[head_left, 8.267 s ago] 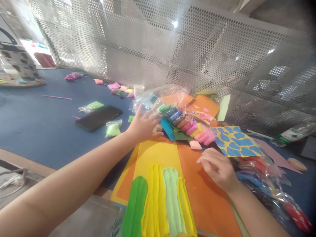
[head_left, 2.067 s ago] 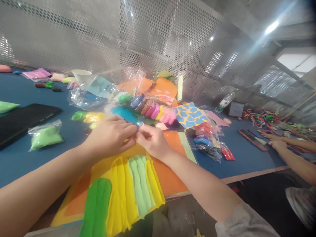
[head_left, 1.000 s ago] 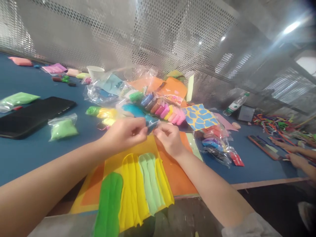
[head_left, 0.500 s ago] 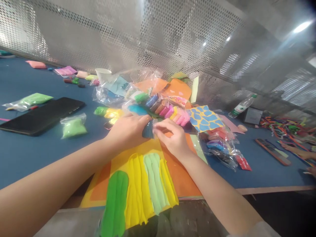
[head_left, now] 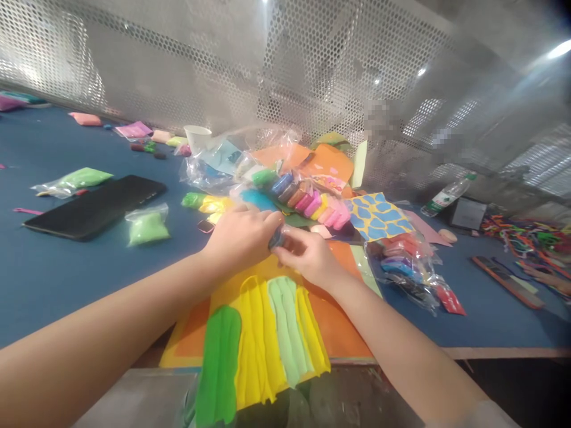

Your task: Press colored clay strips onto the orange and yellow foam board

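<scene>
My left hand (head_left: pixel 243 238) and my right hand (head_left: pixel 307 252) meet above the top of a yellow sheet, both with fingers closed. Between their fingertips is a small bluish plastic packet (head_left: pixel 277 238), mostly covered by the fingers. Just below them, flattened strips of modelling clay lie side by side on the sheet: dark green (head_left: pixel 218 362), yellow (head_left: pixel 257 339) and pale green (head_left: pixel 289 333), with another yellow strip at the right. The lower ends of the strips reach over the table's front edge. Orange paper (head_left: pixel 341 333) lies under the yellow sheet.
Beyond my hands are wrapped clay bars (head_left: pixel 307 202) and a blue-and-yellow patterned sheet (head_left: pixel 379 215). At left lie a black phone (head_left: pixel 96 205) and a light green clay bag (head_left: pixel 148 226). More clay packs (head_left: pixel 408 267), a bottle (head_left: pixel 448 193) and another person's hand (head_left: pixel 542 274) are at right.
The packet is now more enclosed by my fingers, and my right hand has curled closer around it. The whole view has shifted slightly, so things appear farther right.
</scene>
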Demonstrator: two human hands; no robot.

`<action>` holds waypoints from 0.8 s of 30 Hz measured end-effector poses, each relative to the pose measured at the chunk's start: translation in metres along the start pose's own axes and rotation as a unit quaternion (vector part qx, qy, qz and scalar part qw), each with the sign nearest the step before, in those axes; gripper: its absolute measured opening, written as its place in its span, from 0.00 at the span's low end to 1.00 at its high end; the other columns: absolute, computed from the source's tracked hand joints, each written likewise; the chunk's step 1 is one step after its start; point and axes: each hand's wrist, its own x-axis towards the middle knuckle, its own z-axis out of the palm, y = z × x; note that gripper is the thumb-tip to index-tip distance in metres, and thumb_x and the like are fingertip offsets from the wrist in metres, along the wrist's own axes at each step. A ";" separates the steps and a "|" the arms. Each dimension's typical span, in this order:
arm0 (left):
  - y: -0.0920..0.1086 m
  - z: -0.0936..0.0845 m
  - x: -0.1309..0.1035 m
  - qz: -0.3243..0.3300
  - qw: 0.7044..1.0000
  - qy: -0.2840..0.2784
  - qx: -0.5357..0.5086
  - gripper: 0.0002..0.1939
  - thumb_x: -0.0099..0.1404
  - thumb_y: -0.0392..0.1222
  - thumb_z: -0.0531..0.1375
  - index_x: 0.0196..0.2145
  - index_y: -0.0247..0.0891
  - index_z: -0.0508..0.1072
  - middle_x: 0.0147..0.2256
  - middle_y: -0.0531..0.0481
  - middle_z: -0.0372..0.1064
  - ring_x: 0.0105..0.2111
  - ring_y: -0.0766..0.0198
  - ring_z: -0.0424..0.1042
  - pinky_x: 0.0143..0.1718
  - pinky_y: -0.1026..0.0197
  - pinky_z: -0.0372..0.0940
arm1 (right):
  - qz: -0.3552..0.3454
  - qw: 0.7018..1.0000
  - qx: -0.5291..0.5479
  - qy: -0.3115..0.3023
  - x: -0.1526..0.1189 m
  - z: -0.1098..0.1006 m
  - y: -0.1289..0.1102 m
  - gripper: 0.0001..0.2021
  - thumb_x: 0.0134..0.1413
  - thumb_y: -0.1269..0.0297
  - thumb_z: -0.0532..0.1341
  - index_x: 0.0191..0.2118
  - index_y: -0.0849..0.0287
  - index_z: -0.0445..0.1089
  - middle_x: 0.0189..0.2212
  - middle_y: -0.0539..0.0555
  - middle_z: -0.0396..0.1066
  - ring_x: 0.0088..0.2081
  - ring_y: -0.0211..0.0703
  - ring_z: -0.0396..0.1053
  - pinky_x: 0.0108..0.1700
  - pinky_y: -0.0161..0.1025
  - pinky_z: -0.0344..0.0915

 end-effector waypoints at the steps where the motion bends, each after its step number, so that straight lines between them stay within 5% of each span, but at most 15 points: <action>1: 0.001 0.000 0.000 0.008 1.000 0.004 0.003 0.06 0.54 0.33 0.53 0.29 0.37 0.69 0.25 0.50 0.72 0.26 0.60 0.71 0.28 0.59 0.57 | 0.008 1.000 0.008 -0.007 0.000 0.002 0.000 0.07 0.50 0.62 0.63 0.36 0.57 0.71 0.21 0.46 0.67 0.24 0.37 0.67 0.27 0.35 0.64; 5: -0.001 -0.002 0.002 0.005 1.000 -0.013 -0.014 0.05 0.55 0.33 0.54 0.28 0.38 0.69 0.25 0.51 0.71 0.26 0.61 0.71 0.28 0.60 0.56 | 0.046 0.995 0.072 -0.047 -0.001 0.003 -0.004 0.03 0.49 0.65 0.60 0.31 0.57 0.67 0.18 0.44 0.65 0.20 0.36 0.68 0.23 0.33 0.62; 8: -0.012 -0.002 0.005 -0.088 0.996 -0.024 -0.017 0.05 0.57 0.40 0.55 0.29 0.39 0.70 0.25 0.51 0.72 0.26 0.61 0.71 0.25 0.62 0.55 | 0.040 0.980 0.184 -0.065 -0.005 -0.005 -0.008 0.03 0.48 0.64 0.59 0.29 0.56 0.65 0.16 0.42 0.62 0.19 0.38 0.70 0.22 0.34 0.65; 12: -0.033 -0.001 0.005 -0.206 0.978 0.022 0.027 0.09 0.56 0.44 0.56 0.33 0.40 0.72 0.29 0.49 0.74 0.27 0.60 0.72 0.24 0.64 0.55 | 0.003 0.943 0.330 0.028 -0.008 -0.025 -0.010 0.10 0.45 0.57 0.61 0.27 0.54 0.60 0.14 0.41 0.59 0.18 0.39 0.68 0.24 0.38 0.69; 17: -0.038 0.003 0.003 -0.182 0.982 -0.038 0.029 0.13 0.55 0.49 0.58 0.36 0.41 0.71 0.30 0.48 0.75 0.30 0.55 0.74 0.27 0.61 0.59 | 0.071 0.901 0.420 0.080 0.003 -0.035 -0.003 0.20 0.49 0.42 0.58 0.28 0.53 0.54 0.24 0.44 0.65 0.20 0.37 0.71 0.22 0.35 0.68; 24: -0.032 0.007 0.004 -0.179 0.978 -0.106 0.009 0.16 0.57 0.56 0.59 0.35 0.42 0.69 0.33 0.46 0.76 0.32 0.50 0.74 0.29 0.58 0.60 | 0.102 0.889 0.437 0.094 0.009 -0.025 0.003 0.11 0.49 0.62 0.62 0.38 0.52 0.60 0.25 0.42 0.60 0.23 0.32 0.66 0.25 0.31 0.66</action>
